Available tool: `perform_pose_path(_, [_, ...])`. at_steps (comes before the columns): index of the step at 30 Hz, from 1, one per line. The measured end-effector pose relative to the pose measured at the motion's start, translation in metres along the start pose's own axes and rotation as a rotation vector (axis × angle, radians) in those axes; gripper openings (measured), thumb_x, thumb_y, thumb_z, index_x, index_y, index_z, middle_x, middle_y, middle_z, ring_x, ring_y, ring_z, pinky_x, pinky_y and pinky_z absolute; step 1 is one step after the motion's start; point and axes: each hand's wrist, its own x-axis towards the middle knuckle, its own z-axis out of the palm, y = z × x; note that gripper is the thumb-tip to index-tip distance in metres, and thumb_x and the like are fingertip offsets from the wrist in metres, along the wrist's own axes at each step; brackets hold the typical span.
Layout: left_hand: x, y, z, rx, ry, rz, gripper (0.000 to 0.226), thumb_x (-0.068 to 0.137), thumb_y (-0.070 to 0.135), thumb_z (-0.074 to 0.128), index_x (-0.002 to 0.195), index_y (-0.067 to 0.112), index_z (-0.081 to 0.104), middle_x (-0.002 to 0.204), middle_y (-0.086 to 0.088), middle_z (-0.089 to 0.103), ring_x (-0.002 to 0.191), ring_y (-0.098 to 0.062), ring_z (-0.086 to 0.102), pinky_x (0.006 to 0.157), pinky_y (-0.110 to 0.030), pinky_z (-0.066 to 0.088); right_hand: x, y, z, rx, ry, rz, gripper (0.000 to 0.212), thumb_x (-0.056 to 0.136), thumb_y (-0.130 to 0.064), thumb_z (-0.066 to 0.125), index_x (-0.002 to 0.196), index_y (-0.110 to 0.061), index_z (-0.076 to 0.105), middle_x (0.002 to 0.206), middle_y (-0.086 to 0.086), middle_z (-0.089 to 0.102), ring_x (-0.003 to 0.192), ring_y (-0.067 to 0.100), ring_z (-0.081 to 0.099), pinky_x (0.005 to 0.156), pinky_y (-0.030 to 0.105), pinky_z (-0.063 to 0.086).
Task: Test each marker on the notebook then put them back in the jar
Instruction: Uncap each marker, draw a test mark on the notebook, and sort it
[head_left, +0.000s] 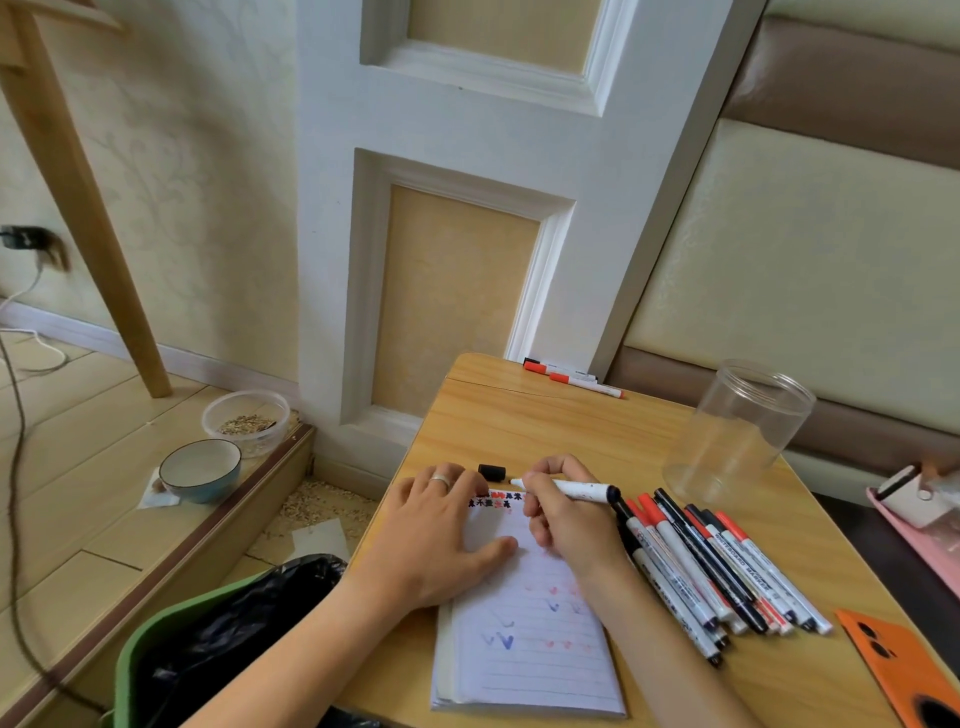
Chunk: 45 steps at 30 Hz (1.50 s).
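A lined notebook lies open on the wooden table, with red, blue and black test marks on its page. My left hand rests flat on the page's upper left, fingers spread. My right hand grips an uncapped white marker, its tip pointing left at the notebook's top edge. The marker's black cap lies on the table just beyond my left fingers. A pile of several red and black markers lies right of the notebook. The clear plastic jar stands empty at the back right.
Two more markers lie at the table's far edge by the wall. An orange phone case and a pink item sit at the right. A green bin with a black bag stands left of the table; bowls sit on the floor step.
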Motion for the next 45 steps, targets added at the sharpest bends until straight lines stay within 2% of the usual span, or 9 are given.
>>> perform_pose_path(4, [0.000,-0.002,0.002,0.032,-0.075,0.021,0.075,0.090,0.079,0.037,0.154,0.041,0.027,0.161,0.012,0.029,0.154,-0.008,0.008,0.122,-0.033,0.002,0.011,-0.006,-0.009,0.010,-0.023,0.001,0.009,0.094,-0.011,0.068,0.086,-0.014,0.064,0.065,0.004,0.054,0.044,0.017,0.043,0.039,0.018,0.023])
perform_pose_path(8, [-0.001,0.000,0.004,0.058,-0.158,0.015,0.077,0.095,0.076,0.031,0.161,0.039,0.015,0.170,0.011,0.010,0.155,-0.007,-0.011,0.126,-0.042,-0.009,0.014,0.005,-0.006,-0.113,0.050,-0.037,0.022,0.094,-0.025,0.073,0.082,-0.013,0.059,0.058,0.002,0.053,0.037,0.020,0.044,0.039,0.020,0.029])
perform_pose_path(13, [0.000,-0.001,0.005,0.103,-0.183,0.019,0.082,0.086,0.081,0.016,0.159,0.045,0.009,0.170,0.008,0.011,0.156,-0.008,-0.010,0.126,-0.043,-0.008,0.009,0.011,-0.001,-0.221,0.106,-0.095,0.019,0.095,-0.023,0.068,0.084,-0.012,0.058,0.055,0.006,0.060,0.039,0.026,0.057,0.037,0.022,0.035])
perform_pose_path(17, [0.000,-0.001,0.004,0.105,-0.191,0.022,0.072,0.094,0.077,0.024,0.158,0.049,0.010,0.170,0.006,0.011,0.156,-0.010,-0.008,0.125,-0.044,-0.008,0.006,0.010,-0.001,-0.239,0.117,-0.096,0.017,0.094,-0.021,0.068,0.085,-0.011,0.057,0.051,0.010,0.060,0.040,0.028,0.057,0.037,0.024,0.038])
perform_pose_path(22, [0.001,-0.001,0.004,0.108,-0.195,0.014,0.087,0.077,0.083,0.005,0.156,0.049,0.015,0.170,0.006,0.012,0.156,-0.009,-0.007,0.125,-0.043,-0.007,0.006,0.011,-0.001,-0.248,0.117,-0.094,0.017,0.094,-0.021,0.068,0.085,-0.012,0.056,0.049,0.011,0.060,0.039,0.029,0.057,0.038,0.024,0.038])
perform_pose_path(26, [0.000,-0.001,0.004,0.118,-0.200,0.019,0.078,0.085,0.081,0.012,0.157,0.050,0.013,0.170,0.005,0.011,0.156,-0.010,-0.008,0.125,-0.044,-0.008,0.005,0.010,0.000,-0.262,0.107,-0.096,0.017,0.095,-0.021,0.068,0.087,-0.010,0.057,0.049,0.013,0.060,0.037,0.026,0.055,0.038,0.025,0.038])
perform_pose_path(32, [0.000,-0.001,0.004,0.123,-0.205,0.029,0.084,0.080,0.082,0.004,0.157,0.050,0.012,0.170,0.005,0.011,0.156,-0.011,-0.008,0.126,-0.045,-0.007,0.003,0.009,0.000,-0.294,0.086,-0.091,0.017,0.095,-0.022,0.069,0.086,-0.012,0.058,0.050,0.011,0.061,0.039,0.023,0.056,0.038,0.024,0.039])
perform_pose_path(38, [0.001,-0.002,0.003,0.150,-0.211,0.034,0.069,0.096,0.076,0.021,0.158,0.049,0.010,0.171,0.005,0.009,0.156,-0.012,-0.008,0.125,-0.045,-0.008,0.007,0.011,0.001,-0.275,0.135,-0.073,0.017,0.094,-0.018,0.068,0.084,-0.012,0.056,0.049,0.009,0.061,0.042,0.030,0.058,0.039,0.025,0.039])
perform_pose_path(45, [0.000,-0.001,0.003,0.160,-0.232,0.036,0.069,0.095,0.076,0.018,0.158,0.050,0.007,0.171,0.003,0.007,0.157,-0.014,-0.009,0.125,-0.046,-0.008,0.005,0.009,0.001,-0.275,0.112,-0.078,0.017,0.095,-0.023,0.069,0.087,-0.013,0.058,0.052,0.013,0.062,0.040,0.027,0.055,0.038,0.025,0.038])
